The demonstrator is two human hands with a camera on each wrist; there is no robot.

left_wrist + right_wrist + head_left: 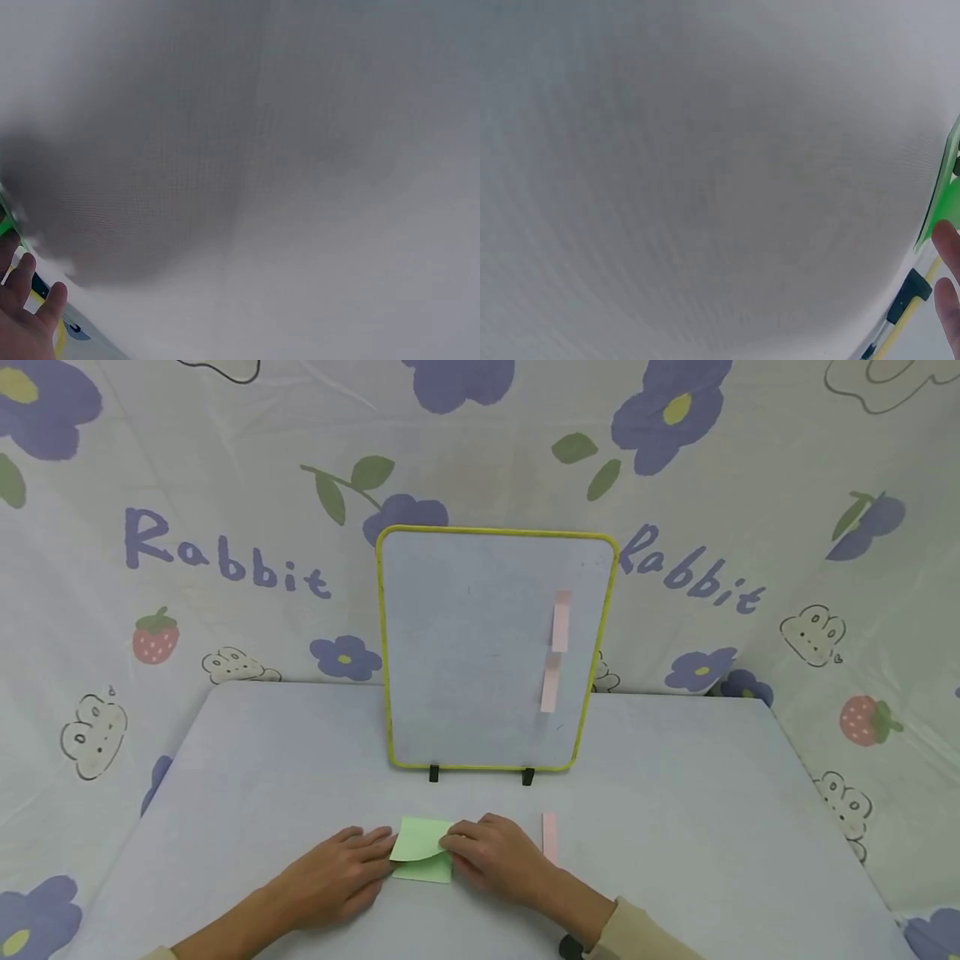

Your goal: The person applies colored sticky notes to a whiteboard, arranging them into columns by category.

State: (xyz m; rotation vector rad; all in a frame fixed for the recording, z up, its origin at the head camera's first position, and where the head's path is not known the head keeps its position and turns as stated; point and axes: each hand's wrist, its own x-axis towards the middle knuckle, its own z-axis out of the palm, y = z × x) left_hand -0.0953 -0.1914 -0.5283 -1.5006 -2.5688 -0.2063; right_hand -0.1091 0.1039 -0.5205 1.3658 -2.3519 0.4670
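Note:
Light green sticky notes (422,870) lie on the table in front of me, with the top sheet (420,837) curling up along its near edge. My right hand (498,860) pinches the right side of that sheet between thumb and fingers. At the left edge of the notes my left hand (341,875) rests palm down, fingers extended and fingertips right at the paper. The left wrist view catches only fingers (49,307) and a sliver of green at its left border. In the right wrist view, fingertips (946,244) show beside the green paper (949,206).
A yellow-framed whiteboard (472,643) stands on black feet (434,773) behind the notes. Two pink paper strips, an upper strip (560,625) and a lower strip (551,685), stick to its right side. Another pink strip (550,835) lies beyond my right wrist. A dark round object (571,947) sits by my right sleeve.

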